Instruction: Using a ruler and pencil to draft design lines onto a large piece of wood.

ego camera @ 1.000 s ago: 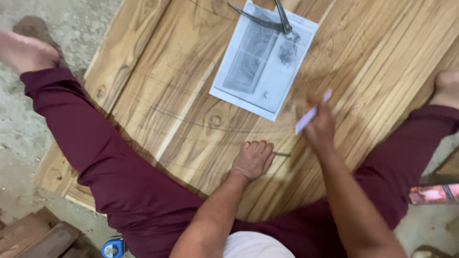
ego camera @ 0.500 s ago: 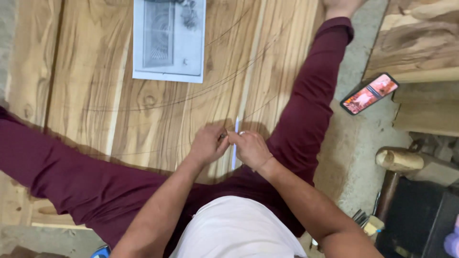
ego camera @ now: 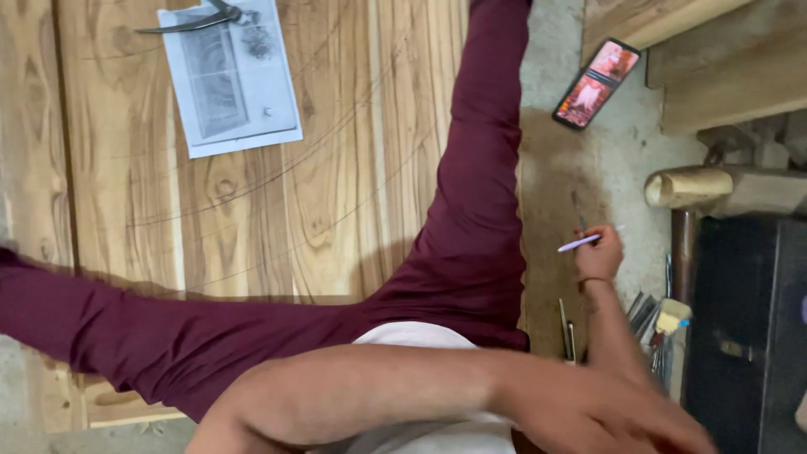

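Observation:
My right hand (ego camera: 598, 255) is out to the right over the concrete floor, shut on a lilac pen (ego camera: 580, 243) that points left. My left forearm lies across the bottom of the view, and my left hand (ego camera: 618, 419) is blurred at the lower right, against my right forearm; its grip is unclear. I sit with my legs in maroon trousers (ego camera: 471, 219) spread over a wide wooden panel (ego camera: 328, 168) marked with curved pencil lines. A printed paper sheet (ego camera: 229, 80) lies on the panel at the top left, with a metal divider (ego camera: 197, 18) on its upper edge.
A phone (ego camera: 597, 82) with a lit screen lies on the floor at the upper right. A wooden mallet (ego camera: 714, 187), several thin metal tools (ego camera: 651, 324) and a dark box (ego camera: 740, 336) stand to the right. Timber pieces (ego camera: 723, 84) fill the top right corner.
My view has swung right. My hands, together on the pen over the panel half a second ago, have parted: the right has carried the pen out over the floor, the left arm now crosses my body.

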